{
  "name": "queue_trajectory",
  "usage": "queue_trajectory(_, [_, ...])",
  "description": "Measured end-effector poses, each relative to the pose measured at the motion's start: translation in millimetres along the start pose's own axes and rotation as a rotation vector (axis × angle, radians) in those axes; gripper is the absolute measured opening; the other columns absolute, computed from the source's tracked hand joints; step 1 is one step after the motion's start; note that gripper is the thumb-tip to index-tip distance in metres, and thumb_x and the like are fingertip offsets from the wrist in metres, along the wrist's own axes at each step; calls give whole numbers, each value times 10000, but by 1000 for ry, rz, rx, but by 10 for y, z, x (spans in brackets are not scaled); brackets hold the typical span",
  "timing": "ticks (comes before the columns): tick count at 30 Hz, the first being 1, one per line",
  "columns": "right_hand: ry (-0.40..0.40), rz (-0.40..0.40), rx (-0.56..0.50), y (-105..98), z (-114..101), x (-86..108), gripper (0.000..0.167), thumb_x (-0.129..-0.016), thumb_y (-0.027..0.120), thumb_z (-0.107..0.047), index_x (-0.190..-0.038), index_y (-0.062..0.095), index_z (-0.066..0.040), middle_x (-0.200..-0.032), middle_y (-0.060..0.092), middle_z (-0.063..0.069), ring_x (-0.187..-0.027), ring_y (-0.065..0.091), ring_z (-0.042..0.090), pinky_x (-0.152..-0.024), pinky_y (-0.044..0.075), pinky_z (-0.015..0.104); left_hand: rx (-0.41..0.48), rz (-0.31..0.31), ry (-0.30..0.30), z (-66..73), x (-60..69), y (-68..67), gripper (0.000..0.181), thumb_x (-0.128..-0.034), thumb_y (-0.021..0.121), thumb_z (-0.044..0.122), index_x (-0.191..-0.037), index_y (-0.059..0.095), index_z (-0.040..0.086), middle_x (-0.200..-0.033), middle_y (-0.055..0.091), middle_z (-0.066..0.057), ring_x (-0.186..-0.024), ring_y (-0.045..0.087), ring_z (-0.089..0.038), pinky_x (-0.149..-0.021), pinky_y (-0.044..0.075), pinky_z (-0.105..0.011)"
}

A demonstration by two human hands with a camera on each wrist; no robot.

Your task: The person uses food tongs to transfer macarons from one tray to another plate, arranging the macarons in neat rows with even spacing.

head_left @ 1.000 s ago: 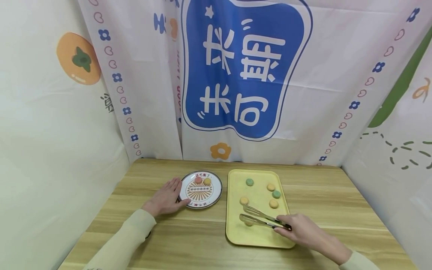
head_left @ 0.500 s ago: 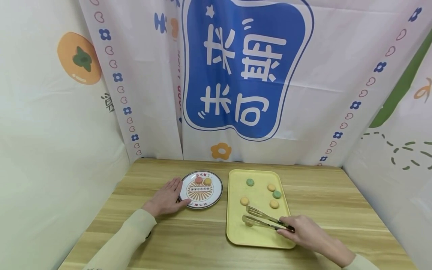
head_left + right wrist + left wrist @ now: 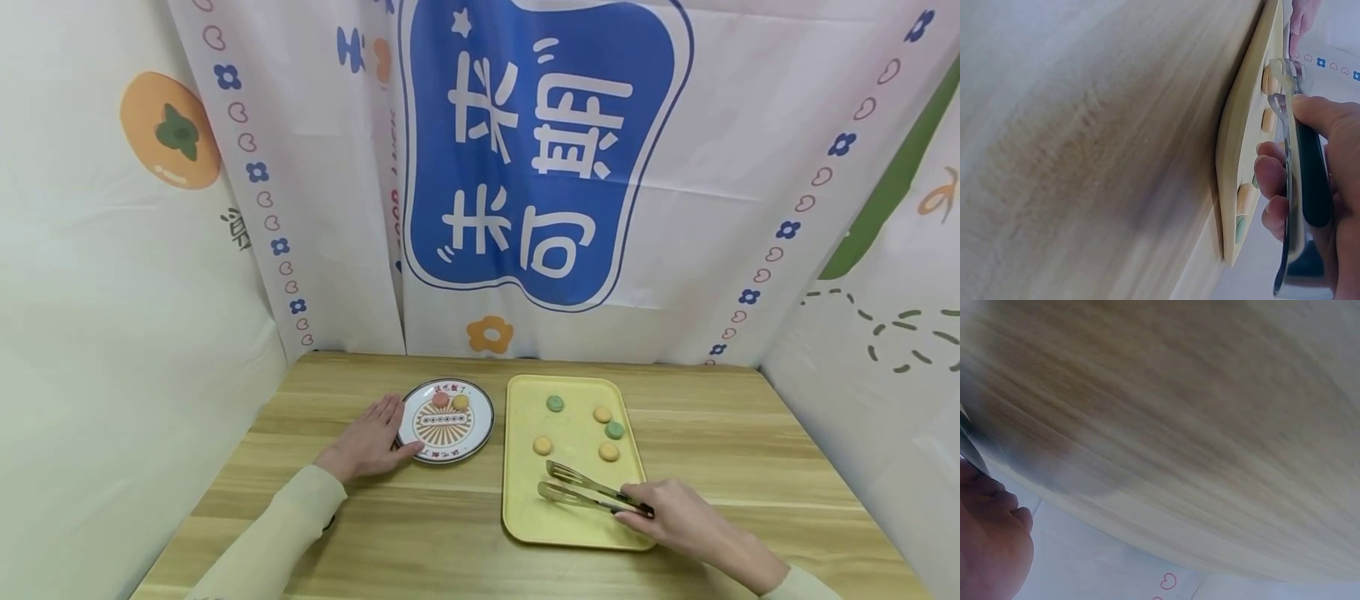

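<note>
My right hand (image 3: 678, 521) grips metal tongs (image 3: 579, 499) with dark handles, thumb on one side and fingers on the other. Their slotted ends stand spread over the near part of a yellow tray (image 3: 528, 527). In the right wrist view, a yellow macaron (image 3: 1269, 81) sits by the tong tips; in the head view the tongs largely hide that spot. Green macarons (image 3: 554, 403) and yellow macarons (image 3: 609, 452) lie further back on the tray. My left hand (image 3: 369, 442) rests at the left rim of a white patterned plate (image 3: 478, 435), fingers extended, thumb at its front edge.
On the plate lie a pink macaron (image 3: 440, 400) and a yellow macaron (image 3: 461, 402), side by side. Plate and tray stand next to each other on a wooden table (image 3: 420, 533). Printed cloth (image 3: 337, 208) hangs behind the table.
The tongs have shifted slightly right, and their ends are a little closer together. The near macaron, visible earlier beneath the lower tong arm, is now mostly hidden. My left hand stays put.
</note>
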State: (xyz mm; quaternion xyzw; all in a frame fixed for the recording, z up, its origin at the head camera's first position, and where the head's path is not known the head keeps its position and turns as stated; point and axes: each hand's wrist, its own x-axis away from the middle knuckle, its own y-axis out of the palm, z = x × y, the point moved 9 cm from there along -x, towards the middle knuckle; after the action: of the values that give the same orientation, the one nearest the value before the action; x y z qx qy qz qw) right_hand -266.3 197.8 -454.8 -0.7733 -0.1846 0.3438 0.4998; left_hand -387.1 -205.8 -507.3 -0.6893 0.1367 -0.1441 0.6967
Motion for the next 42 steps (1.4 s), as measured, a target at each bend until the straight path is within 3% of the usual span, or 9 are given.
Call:
queue_trajectory(6, [21, -28, -24, 31, 14, 9, 217, -899, 717, -287, -777, 541, -250, -605, 260, -233, -512, 195, -129, -414, 201, 54, 1, 13, 6, 7, 9, -11, 992, -942, 343, 711, -1489, 277, -114, -1578, 254, -287, -1486, 245, -401, -1228, 240, -486])
queue_trajectory(15, [-34, 42, 27, 6, -29, 37, 241, -849, 768, -252, -763, 543, -250, -612, 257, -243, -533, 201, -136, -432, 170, 23, 0, 10, 5, 3, 3, 1, 997, -941, 325, 720, -1493, 274, -108, -1581, 249, -283, -1490, 238, -398, -1231, 233, -485])
queue_trajectory(23, [-16, 32, 8, 33, -31, 36, 243, -876, 742, -254, -757, 530, -252, -608, 258, -234, -531, 209, -131, -427, 185, 36, -4, 3, 5, -3, 4, 10, 999, -941, 314, 724, -1494, 272, -106, -1582, 249, -282, -1491, 235, -397, -1232, 233, -484])
queue_trajectory(32, [-48, 78, 13, 2, -54, 11, 252, -862, 756, -237, -756, 528, -256, -613, 265, -240, -539, 215, -142, -432, 184, 21, -8, -3, 1, 0, 6, 3, 997, -940, 311, 726, -1495, 275, -102, -1583, 250, -279, -1491, 236, -395, -1232, 231, -484])
queue_trajectory(42, [-67, 72, -14, -3, -76, -80, 227, -882, 735, -224, -767, 541, -245, -595, 283, -219, -531, 176, -157, -431, 167, 18, -11, -9, -1, 4, 13, 2, 1001, -940, 303, 731, -1499, 270, -98, -1585, 245, -277, -1493, 230, -397, -1234, 224, -487])
